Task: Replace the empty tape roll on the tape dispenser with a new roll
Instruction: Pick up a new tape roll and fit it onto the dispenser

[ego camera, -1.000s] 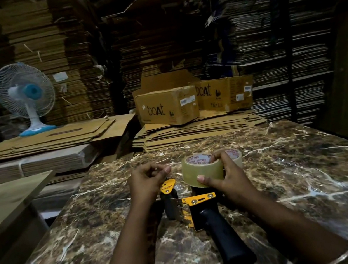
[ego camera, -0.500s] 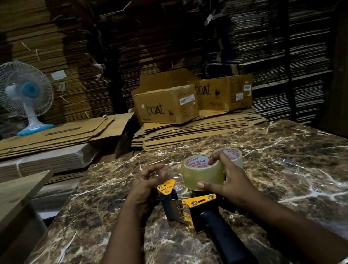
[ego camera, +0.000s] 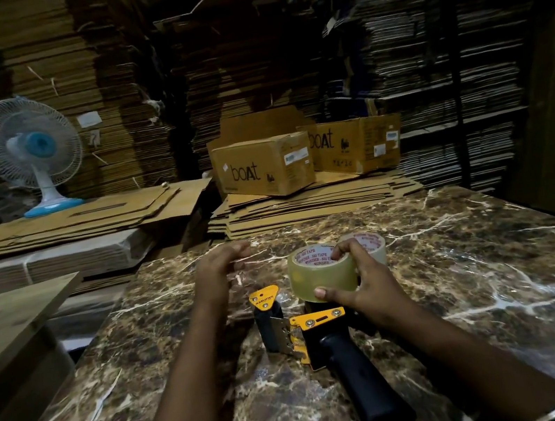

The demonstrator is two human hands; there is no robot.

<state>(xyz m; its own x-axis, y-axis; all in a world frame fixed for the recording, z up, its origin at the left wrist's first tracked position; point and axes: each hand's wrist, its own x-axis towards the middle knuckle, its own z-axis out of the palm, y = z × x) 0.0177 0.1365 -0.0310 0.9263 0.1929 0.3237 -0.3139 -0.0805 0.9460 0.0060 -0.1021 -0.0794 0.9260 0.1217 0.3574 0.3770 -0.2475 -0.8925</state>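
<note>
Right hand [ego camera: 362, 284] gripping tape roll [ego camera: 319, 273] on dispenser [ego camera: 310, 329], left hand [ego camera: 219, 267] apparently empty

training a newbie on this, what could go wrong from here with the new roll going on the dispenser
1. Only the right hand grips the new tape roll; the left hand hovers open and the tape dispenser lies unheld on the marble table, so pushing the roll on may skid or tip it.
2. The dispenser's toothed metal plate faces the left forearm, so a slip could scratch it.
3. A second roll sits right behind and could be knocked.
</note>
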